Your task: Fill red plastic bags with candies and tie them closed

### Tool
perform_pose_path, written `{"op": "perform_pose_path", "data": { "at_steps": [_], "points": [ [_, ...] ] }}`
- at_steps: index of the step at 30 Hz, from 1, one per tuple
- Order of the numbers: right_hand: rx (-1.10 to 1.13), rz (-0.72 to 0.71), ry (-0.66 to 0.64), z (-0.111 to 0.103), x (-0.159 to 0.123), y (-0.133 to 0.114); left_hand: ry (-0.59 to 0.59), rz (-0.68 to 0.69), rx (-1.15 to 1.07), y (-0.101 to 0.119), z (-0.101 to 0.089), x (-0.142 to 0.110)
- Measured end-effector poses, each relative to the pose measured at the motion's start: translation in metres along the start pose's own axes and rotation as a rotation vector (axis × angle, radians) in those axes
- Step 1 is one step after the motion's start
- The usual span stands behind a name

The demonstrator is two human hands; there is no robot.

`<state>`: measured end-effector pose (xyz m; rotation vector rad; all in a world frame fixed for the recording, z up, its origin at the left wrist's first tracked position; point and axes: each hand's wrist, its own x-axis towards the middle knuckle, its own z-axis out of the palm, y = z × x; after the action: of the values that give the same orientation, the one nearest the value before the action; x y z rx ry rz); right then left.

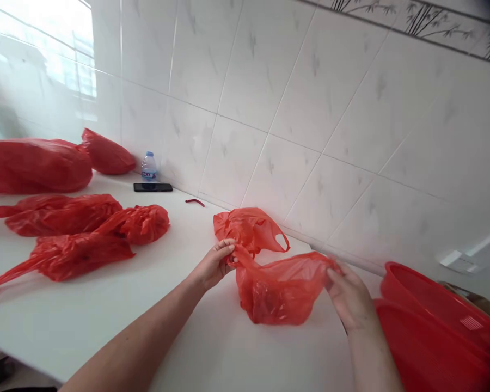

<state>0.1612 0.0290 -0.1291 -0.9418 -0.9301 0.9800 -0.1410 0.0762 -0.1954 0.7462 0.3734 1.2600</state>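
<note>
A thin red plastic bag point(280, 294) hangs stretched between my two hands over the white table. My left hand point(218, 264) pinches its left handle, fingers closed. On the other side my right hand point(349, 291) grips the right handle, slightly blurred. The lower part of the bag bulges and touches the tabletop; what is in it shows only as a dark shape. Just behind it, near the wall, lies another red plastic bag point(249, 226) with its handle loop spread to the right.
Several knotted red bags point(84, 256) lie at left, with larger red bags point(36, 166) behind. A water bottle point(148, 166), a phone point(153, 187) and a small dark red curved object point(195, 202) sit along the tiled wall. Red plastic baskets point(428, 337) stand at right.
</note>
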Motion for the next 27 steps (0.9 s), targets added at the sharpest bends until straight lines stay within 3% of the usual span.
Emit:
{"op": "perform_pose_path", "data": {
  "at_steps": [2, 6, 8, 10, 14, 16, 20, 24, 27],
  "points": [
    [-0.061, 0.030, 0.094, -0.010, 0.003, 0.023, -0.001, 0.015, -0.018, 0.003, -0.003, 0.000],
    [-0.096, -0.028, 0.402, -0.035, 0.008, 0.064, -0.005, 0.044, -0.023, 0.008, -0.008, 0.000],
    [-0.191, -0.035, 0.461, -0.045, 0.009, 0.075, 0.011, 0.041, -0.020, 0.009, -0.010, 0.002],
    [-0.201, -0.003, 0.394, -0.049, 0.009, 0.077, 0.047, 0.047, -0.021, 0.009, -0.012, 0.004],
    [0.039, 0.102, 0.065, -0.049, 0.008, 0.069, 0.096, 0.099, -0.002, 0.012, -0.011, 0.005],
    [-0.013, 0.149, -0.021, -0.048, 0.007, 0.069, 0.081, 0.129, 0.025, 0.017, -0.007, 0.004],
    [-0.253, 0.207, -0.007, -0.051, 0.008, 0.076, 0.073, 0.210, 0.121, 0.031, 0.010, 0.007],
    [0.108, 0.080, 0.013, -0.052, 0.008, 0.069, 0.060, 0.309, 0.213, 0.046, 0.036, 0.017],
    [0.292, -0.060, -0.064, -0.049, 0.003, 0.054, 0.017, 0.348, 0.266, 0.055, 0.055, 0.017]
  ]
}}
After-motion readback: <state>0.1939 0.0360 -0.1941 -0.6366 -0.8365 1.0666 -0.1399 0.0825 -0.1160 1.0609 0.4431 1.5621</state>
